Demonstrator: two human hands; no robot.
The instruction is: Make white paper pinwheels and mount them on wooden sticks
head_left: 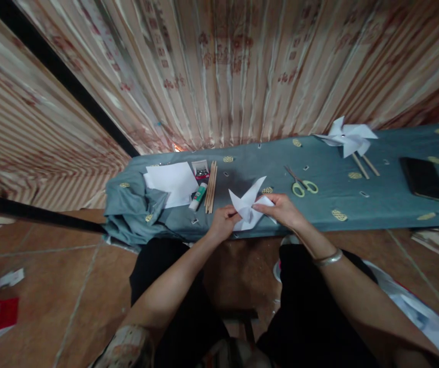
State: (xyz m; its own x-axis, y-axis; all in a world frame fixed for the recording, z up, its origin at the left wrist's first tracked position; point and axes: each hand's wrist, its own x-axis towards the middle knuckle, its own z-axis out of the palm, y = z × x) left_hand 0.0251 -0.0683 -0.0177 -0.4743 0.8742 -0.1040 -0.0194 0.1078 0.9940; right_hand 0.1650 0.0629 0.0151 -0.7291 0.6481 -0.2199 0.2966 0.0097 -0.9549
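A white paper pinwheel (250, 207), its blades partly folded toward the middle, is held between both hands over the near edge of the cloth-covered bench. My left hand (224, 222) grips its left side, fingers closed on the paper. With thumb and fingers, my right hand (280, 209) pinches the right side near the centre. Wooden sticks (211, 188) lie left of the pinwheel, beside a glue stick (198, 197) and an open small box of metal pins (200, 169). Scissors (301, 183) with pale green handles rest to the right, blades pointing away.
White paper sheets (175, 181) lie at the bench's left end. Pinwheels on sticks (347, 137) and a dark flat case (423, 178) are farther right on the blue-green cloth (388, 204). A curtain (219, 76) hangs behind, and a black pole (66, 76) crosses the left.
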